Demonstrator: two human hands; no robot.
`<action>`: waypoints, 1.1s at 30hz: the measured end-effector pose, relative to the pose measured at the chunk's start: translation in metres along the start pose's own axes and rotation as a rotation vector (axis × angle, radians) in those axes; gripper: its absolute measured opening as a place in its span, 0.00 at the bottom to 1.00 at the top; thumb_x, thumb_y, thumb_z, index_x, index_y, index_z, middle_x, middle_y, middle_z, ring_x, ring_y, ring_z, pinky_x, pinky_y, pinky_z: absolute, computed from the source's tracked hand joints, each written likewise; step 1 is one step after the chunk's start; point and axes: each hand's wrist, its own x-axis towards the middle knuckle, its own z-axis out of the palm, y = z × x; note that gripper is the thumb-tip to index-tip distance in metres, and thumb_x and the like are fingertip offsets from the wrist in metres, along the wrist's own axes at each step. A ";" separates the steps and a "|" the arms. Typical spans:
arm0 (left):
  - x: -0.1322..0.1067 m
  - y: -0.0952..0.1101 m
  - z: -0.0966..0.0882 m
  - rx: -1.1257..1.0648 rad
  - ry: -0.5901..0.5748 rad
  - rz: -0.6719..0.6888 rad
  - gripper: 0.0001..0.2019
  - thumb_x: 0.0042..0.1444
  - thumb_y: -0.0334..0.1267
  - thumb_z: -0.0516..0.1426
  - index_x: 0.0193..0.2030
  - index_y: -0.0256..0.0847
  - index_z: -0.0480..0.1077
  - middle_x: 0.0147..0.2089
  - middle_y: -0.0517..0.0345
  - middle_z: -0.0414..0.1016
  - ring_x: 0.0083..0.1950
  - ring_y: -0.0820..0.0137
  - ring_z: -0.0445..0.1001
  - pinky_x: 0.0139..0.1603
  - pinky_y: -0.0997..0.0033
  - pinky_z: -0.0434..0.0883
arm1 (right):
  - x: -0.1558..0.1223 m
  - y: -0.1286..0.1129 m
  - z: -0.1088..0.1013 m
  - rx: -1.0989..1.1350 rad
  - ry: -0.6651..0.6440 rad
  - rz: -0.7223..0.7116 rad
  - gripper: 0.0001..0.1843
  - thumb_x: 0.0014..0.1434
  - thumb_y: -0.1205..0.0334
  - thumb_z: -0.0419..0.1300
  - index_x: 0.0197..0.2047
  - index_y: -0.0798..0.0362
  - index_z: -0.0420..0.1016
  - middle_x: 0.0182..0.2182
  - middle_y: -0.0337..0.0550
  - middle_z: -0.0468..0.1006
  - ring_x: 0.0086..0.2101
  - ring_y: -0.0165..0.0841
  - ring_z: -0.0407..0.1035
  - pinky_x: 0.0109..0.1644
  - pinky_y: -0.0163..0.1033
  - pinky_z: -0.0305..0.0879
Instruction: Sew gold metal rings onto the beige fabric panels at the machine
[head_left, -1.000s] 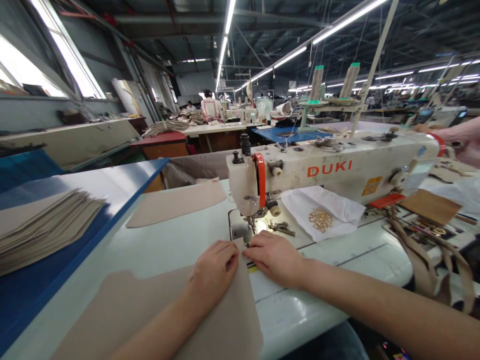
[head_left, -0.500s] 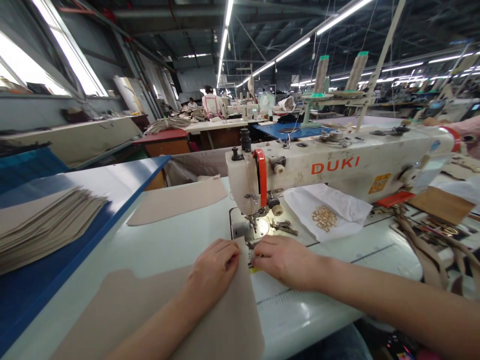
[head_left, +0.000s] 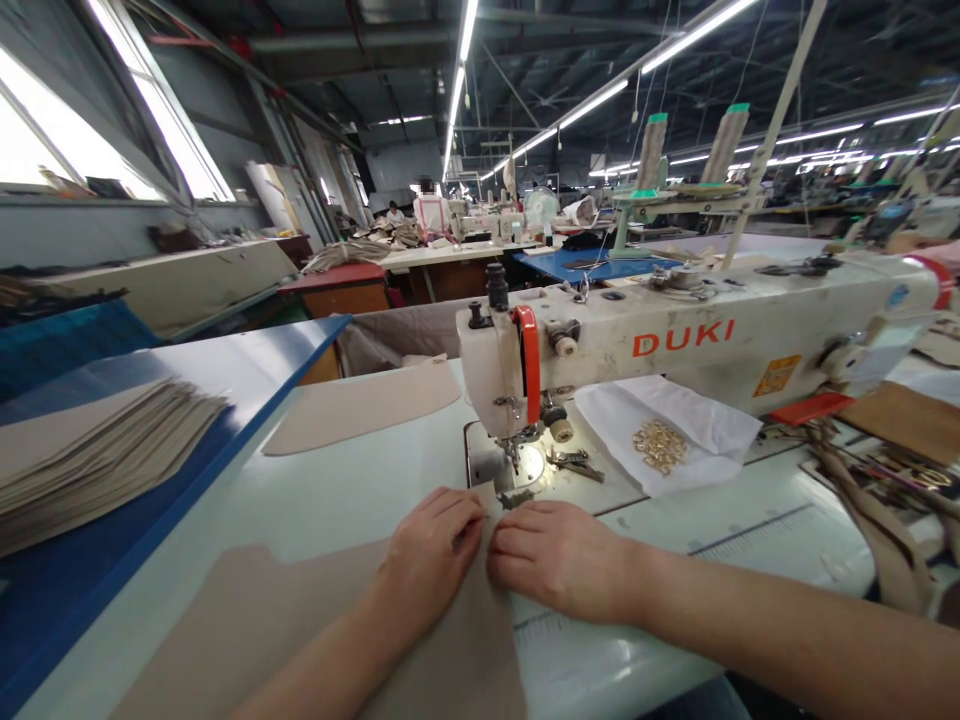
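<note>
A large tan panel [head_left: 300, 640] lies flat on the pale sewing table [head_left: 352, 490]. My left hand [head_left: 431, 555] rests on its far right corner with fingers curled, pinching the edge. My right hand [head_left: 559, 560] lies beside it, fingers bent and pressed on the same edge. Both hands sit just in front of the needle and presser foot [head_left: 515, 462] of the white DUKI sewing machine [head_left: 675, 345]. What the fingertips pinch beyond the panel edge is hidden.
A second tan piece [head_left: 360, 405] lies behind. A stack of tan pieces [head_left: 97, 460] sits on the blue side table at left. A white cloth with gold rings [head_left: 660, 445] lies under the machine arm. Straps and clutter [head_left: 870, 490] crowd the right. A seated person [head_left: 431, 210] is working far behind.
Both hands have drawn back toward me from the needle, and the panel's corner has slid with them. My right hand has come closer to the left.
</note>
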 end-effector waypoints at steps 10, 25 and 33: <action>0.002 0.001 0.003 -0.009 0.007 -0.002 0.09 0.58 0.29 0.50 0.30 0.40 0.69 0.31 0.56 0.75 0.34 0.69 0.72 0.37 0.69 0.72 | -0.004 0.000 0.003 0.103 -0.010 0.033 0.07 0.65 0.65 0.52 0.37 0.55 0.70 0.35 0.42 0.75 0.40 0.33 0.65 0.45 0.38 0.61; 0.003 0.001 0.004 -0.001 0.002 0.013 0.09 0.58 0.28 0.50 0.29 0.39 0.68 0.30 0.57 0.74 0.33 0.69 0.70 0.36 0.69 0.71 | -0.004 0.000 0.008 0.120 0.028 0.057 0.08 0.65 0.65 0.52 0.36 0.55 0.70 0.33 0.42 0.75 0.38 0.33 0.66 0.44 0.38 0.61; 0.001 0.000 0.003 -0.012 -0.020 -0.008 0.08 0.57 0.27 0.51 0.32 0.40 0.69 0.32 0.57 0.75 0.35 0.68 0.72 0.38 0.68 0.72 | 0.001 0.001 0.002 0.113 0.090 0.162 0.07 0.63 0.67 0.53 0.39 0.58 0.71 0.36 0.46 0.74 0.41 0.35 0.66 0.51 0.40 0.62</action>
